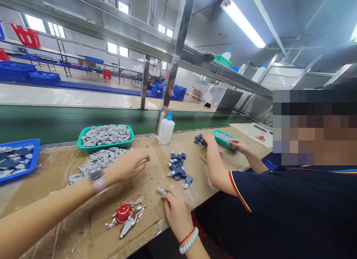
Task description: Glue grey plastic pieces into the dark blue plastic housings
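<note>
— Left hand (131, 164)?
— Stretched forward over the worktop (69, 229), fingers loosely curled, blurred; cannot tell whether anything is pinched. Just beside a loose heap of flat grey plastic pieces (96, 162). Pale watch (97, 179) strapped round the wrist.

— Right hand (175, 210)?
— Resting near the front edge, fingertips pinching a small grey piece (161, 191) laid flat on the board. Red cord and pale bead bracelet (189, 240) on the wrist.

— Between them?
— Red domed cap (123, 212) sitting in a crusted white smear, with a grey sliver just below. Glossy taped cardboard underneath, streaked with dried glue.

— Further out?
— Pile of dark blue and grey joined pieces (178, 170) just beyond the right hand. Teal tray (106, 144) heaped with grey parts, white squeeze bottle (166, 130) with blue nozzle, blue tray (30, 164) at far left, green conveyor belt (55, 123) behind.

— Anyone else?
— Co-worker's hands (223, 143) at a second small teal tray (224, 140).
</note>
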### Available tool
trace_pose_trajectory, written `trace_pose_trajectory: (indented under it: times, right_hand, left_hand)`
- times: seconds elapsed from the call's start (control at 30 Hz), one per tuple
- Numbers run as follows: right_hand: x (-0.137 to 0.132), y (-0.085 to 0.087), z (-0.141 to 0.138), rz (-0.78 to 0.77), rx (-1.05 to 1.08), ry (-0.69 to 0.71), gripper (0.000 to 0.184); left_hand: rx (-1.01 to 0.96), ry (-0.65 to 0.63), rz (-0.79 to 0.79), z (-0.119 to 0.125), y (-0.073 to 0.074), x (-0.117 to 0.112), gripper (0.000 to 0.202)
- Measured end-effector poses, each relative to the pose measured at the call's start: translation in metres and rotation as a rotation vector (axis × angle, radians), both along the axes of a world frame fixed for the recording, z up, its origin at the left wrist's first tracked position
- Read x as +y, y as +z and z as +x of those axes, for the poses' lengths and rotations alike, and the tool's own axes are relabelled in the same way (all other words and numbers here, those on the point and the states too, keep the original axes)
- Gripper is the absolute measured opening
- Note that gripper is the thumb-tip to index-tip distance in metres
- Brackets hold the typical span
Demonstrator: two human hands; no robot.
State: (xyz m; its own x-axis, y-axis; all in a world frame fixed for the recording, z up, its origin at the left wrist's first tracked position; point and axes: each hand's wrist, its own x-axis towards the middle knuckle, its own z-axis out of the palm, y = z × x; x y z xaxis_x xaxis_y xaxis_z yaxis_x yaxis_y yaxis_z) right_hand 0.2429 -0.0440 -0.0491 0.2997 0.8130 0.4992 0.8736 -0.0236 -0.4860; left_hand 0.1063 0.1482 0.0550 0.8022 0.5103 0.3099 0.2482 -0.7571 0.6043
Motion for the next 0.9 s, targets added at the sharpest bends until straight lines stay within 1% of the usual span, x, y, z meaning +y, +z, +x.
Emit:
trace_pose_trajectory:
  times: [0.03, 0.1, 0.13, 0.17, 0.2, 0.23, 0.27, 0.33, 0.43, 0.53, 0.6, 0.67, 0.73, 0.77, 0.83, 0.9]
  right_hand:
    - [-0.001, 0.001, -0.002, -0.009, 0.007, -0.003, 0.029]
    - [-0.001, 0.004, -0.004, -0.037, 0.043, -0.031, 0.023]
    - [-0.001, 0.004, -0.005, -0.049, 0.067, -0.058, 0.019]
    - [0.000, 0.004, -0.005, -0.051, 0.090, -0.088, 0.018]
    - [0.001, 0.003, -0.005, -0.041, 0.110, -0.113, 0.021]
    - [0.002, 0.001, -0.004, -0.025, 0.124, -0.127, 0.025]
    - [0.004, -0.001, -0.003, -0.009, 0.134, -0.128, 0.028]
    - [0.007, -0.004, 0.000, 0.007, 0.144, -0.103, 0.028]
    - [0.009, -0.005, 0.003, -0.020, 0.175, -0.066, 0.019]
    - [0.009, 0.002, -0.002, -0.041, 0.229, -0.031, 0.016]
    - [0.006, 0.010, -0.011, -0.048, 0.260, 0.011, 0.016]
    - [0.001, 0.017, -0.024, -0.052, 0.294, 0.086, 0.018]
    - [-0.006, 0.022, -0.037, -0.064, 0.330, 0.159, 0.019]
    - [-0.008, 0.023, -0.043, -0.077, 0.340, 0.184, 0.020]
    - [-0.012, 0.022, -0.052, -0.111, 0.327, 0.200, 0.020]
    - [-0.013, 0.018, -0.057, -0.135, 0.272, 0.193, 0.017]
  left_hand:
    - [0.088, -0.082, 0.064, 0.037, -0.007, 0.007, 0.015]
    - [0.218, -0.170, 0.170, 0.104, -0.020, 0.017, 0.015]
    - [0.266, -0.189, 0.209, 0.131, -0.026, 0.021, 0.018]
    - [0.311, -0.199, 0.240, 0.153, -0.032, 0.023, 0.020]
    - [0.353, -0.203, 0.262, 0.169, -0.037, 0.025, 0.021]
    - [0.393, -0.201, 0.277, 0.180, -0.041, 0.026, 0.021]
    - [0.430, -0.196, 0.286, 0.187, -0.044, 0.028, 0.022]
    - [0.491, -0.179, 0.290, 0.191, -0.049, 0.032, 0.023]
    - [0.537, -0.131, 0.270, 0.180, -0.053, 0.040, 0.026]
    - [0.533, -0.063, 0.236, 0.162, -0.056, 0.046, 0.030]
    - [0.504, -0.025, 0.212, 0.147, -0.054, 0.047, 0.031]
    - [0.449, 0.000, 0.185, 0.127, -0.048, 0.045, 0.031]
    - [0.367, 0.016, 0.153, 0.099, -0.035, 0.039, 0.030]
    - [0.320, 0.019, 0.135, 0.082, -0.027, 0.035, 0.030]
    - [0.227, 0.018, 0.088, 0.037, -0.010, 0.023, 0.028]
    - [0.158, 0.024, 0.021, -0.017, 0.002, 0.004, 0.028]
